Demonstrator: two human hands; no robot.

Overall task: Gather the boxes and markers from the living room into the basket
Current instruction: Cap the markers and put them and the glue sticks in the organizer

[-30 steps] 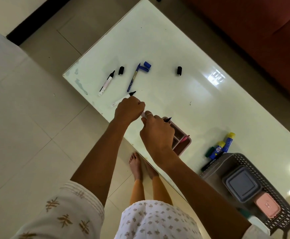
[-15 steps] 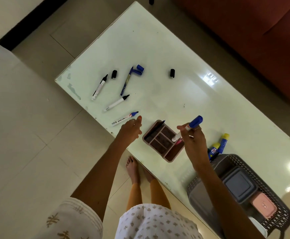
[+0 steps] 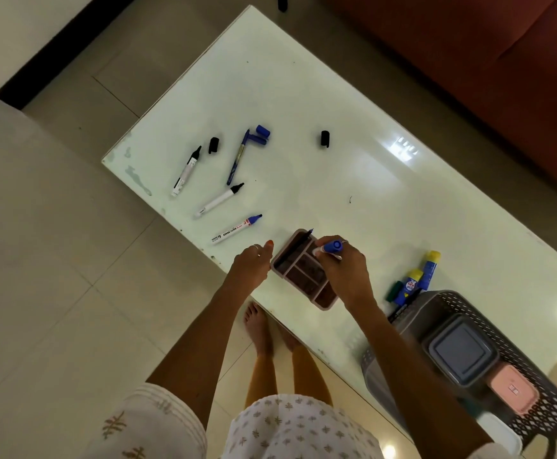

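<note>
Left hand [image 3: 252, 261]: fingers loosely curled, empty, at the table's [image 3: 303, 94] near edge, just beside the tray [image 3: 303, 270].
Right hand [image 3: 345, 266]: fingers pinch a blue-capped marker [image 3: 330, 248] over the tray.
Basket [image 3: 535, 409]: table's right corner, boxes inside.

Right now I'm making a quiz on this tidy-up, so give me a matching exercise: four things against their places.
Things:
1. grey box
2. blue-capped marker
3. black cap
4. glue sticks

Places:
A. alone mid-table
B. in the right hand
C. on the table beside the basket
D. inside the basket

Pairs: 1-D, 2-B, 3-A, 4-C
</note>
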